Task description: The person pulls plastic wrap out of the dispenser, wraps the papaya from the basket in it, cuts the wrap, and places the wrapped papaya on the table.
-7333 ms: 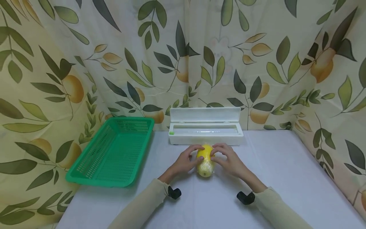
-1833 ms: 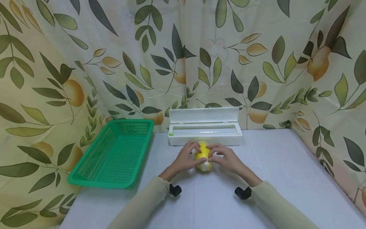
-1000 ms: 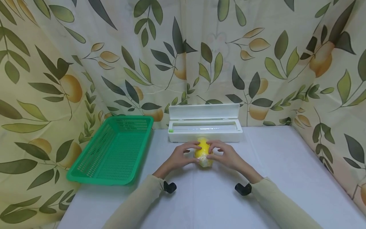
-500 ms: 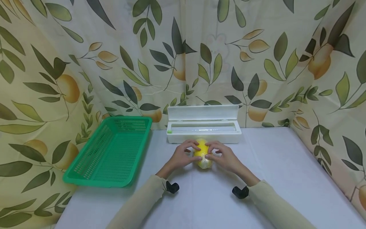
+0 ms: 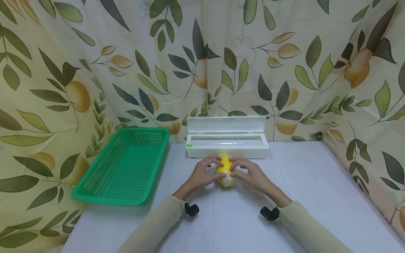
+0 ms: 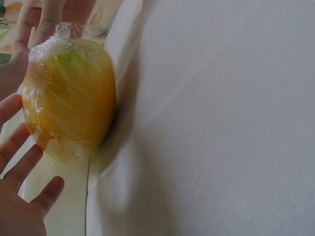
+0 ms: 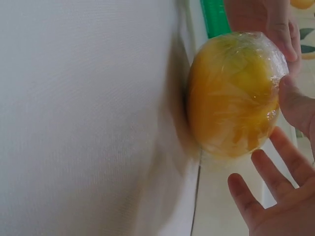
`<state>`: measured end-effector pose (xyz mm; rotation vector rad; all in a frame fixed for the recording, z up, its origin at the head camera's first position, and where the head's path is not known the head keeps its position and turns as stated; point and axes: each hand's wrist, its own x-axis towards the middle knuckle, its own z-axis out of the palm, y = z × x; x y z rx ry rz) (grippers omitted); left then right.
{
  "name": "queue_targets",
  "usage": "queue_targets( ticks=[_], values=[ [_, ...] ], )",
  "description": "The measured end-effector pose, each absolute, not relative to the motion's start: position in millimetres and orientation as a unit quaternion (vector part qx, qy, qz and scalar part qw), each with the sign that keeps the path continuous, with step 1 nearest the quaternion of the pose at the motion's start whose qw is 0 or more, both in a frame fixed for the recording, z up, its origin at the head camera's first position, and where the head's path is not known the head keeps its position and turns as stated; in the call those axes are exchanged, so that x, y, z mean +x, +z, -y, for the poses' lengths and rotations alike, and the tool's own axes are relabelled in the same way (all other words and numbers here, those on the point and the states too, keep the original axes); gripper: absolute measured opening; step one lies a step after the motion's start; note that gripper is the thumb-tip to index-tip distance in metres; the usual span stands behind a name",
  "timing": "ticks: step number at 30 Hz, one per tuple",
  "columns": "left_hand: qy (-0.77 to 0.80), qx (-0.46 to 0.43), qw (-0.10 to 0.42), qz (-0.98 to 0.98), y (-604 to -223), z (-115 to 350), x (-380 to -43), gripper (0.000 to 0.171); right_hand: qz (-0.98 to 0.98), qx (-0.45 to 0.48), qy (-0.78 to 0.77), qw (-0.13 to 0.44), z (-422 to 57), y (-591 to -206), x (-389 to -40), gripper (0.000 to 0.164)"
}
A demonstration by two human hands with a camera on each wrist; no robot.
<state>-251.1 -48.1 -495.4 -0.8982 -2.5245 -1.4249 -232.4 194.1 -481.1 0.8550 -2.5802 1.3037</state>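
A yellow lemon-like fruit (image 5: pixel 225 172) wrapped in clear cling film lies on the white table (image 5: pixel 316 196), just in front of the open white film dispenser box (image 5: pixel 226 151). My left hand (image 5: pixel 202 174) holds its left side and my right hand (image 5: pixel 251 174) its right side, index fingers and thumbs curled onto it. In the left wrist view the fruit (image 6: pixel 69 98) shows crinkled film bunched at one end, and the left hand (image 6: pixel 19 196) has its other fingers spread beside it. The right wrist view shows the fruit (image 7: pixel 234 93) with the right hand (image 7: pixel 275 196) likewise spread, thumb touching it.
A green plastic basket (image 5: pixel 126 165) stands tilted at the table's left edge, nothing in it. Leaf-patterned curtains (image 5: pixel 202 63) close off the back and both sides. A roll of film lies inside the dispenser box.
Both hands stay on the wrapped fruit, their fingers shifting slightly over the film. The fruit stays in place before the box.
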Motion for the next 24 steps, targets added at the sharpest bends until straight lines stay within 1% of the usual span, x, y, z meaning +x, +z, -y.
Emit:
queue_targets(
  ticks=[6,12,20,24],
  values=[
    [-0.468,-0.294,0.06,0.831,-498.5,44.3,-250.4,0.03,0.853,0.275,0.44,0.062,-192.1,-483.5,-231.2,0.015],
    [-0.465,-0.291,0.054,0.834,-499.6,41.6,-251.1,0.029,0.856,0.262,0.44,0.062,-191.6,-483.9,-231.1,0.016],
    [-0.468,-0.293,0.057,0.832,-499.9,42.4,-248.7,0.031,0.86,0.271,0.423,0.083,-192.2,-484.7,-230.4,0.018],
    [-0.459,-0.307,0.074,0.83,-498.4,44.9,-248.8,0.033,0.863,0.279,0.412,0.091,-193.1,-484.8,-229.5,0.019]
  ],
)
